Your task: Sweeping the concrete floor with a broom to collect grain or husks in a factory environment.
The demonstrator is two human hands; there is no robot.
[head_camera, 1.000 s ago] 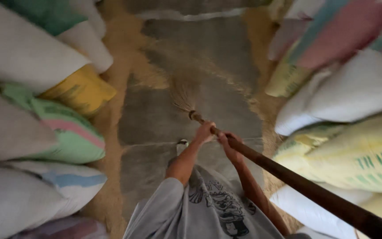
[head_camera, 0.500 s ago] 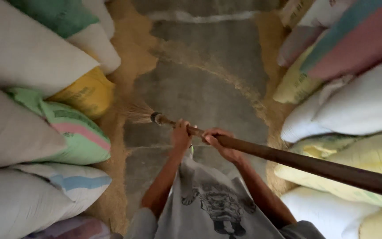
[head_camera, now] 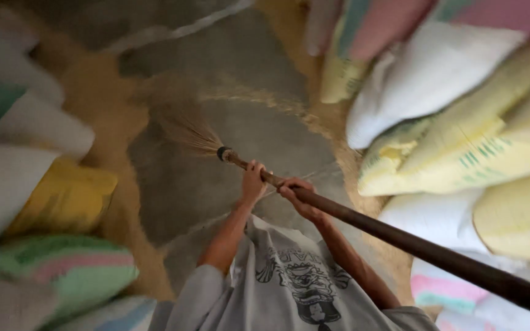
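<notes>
Head view, looking down along your arms. Both of your hands are closed around the long brown handle of a broom (head_camera: 363,224), one just behind the other: your left hand (head_camera: 254,182) grips nearer the head, your right hand (head_camera: 295,195) grips just behind it, the two near each other but not touching. The handle runs back from your right hand, past your right side, to the lower right edge of the view. Ahead of your left hand, past a dark binding band, the straw bristles (head_camera: 188,132) fan out and meet the grey concrete floor (head_camera: 265,122); they are blurred. Tan grain (head_camera: 102,104) lies in a band along the floor to the left of your hands, and a thinner curved line of it lies ahead and to the right. Stacked sacks stand on both sides: a yellow sack (head_camera: 62,196) and a green-and-pink striped sack (head_camera: 75,266) to the left of your hands, and white and pale yellow sacks (head_camera: 461,153) to the right. Your grey printed shirt (head_camera: 289,288) fills the lower middle.
</notes>
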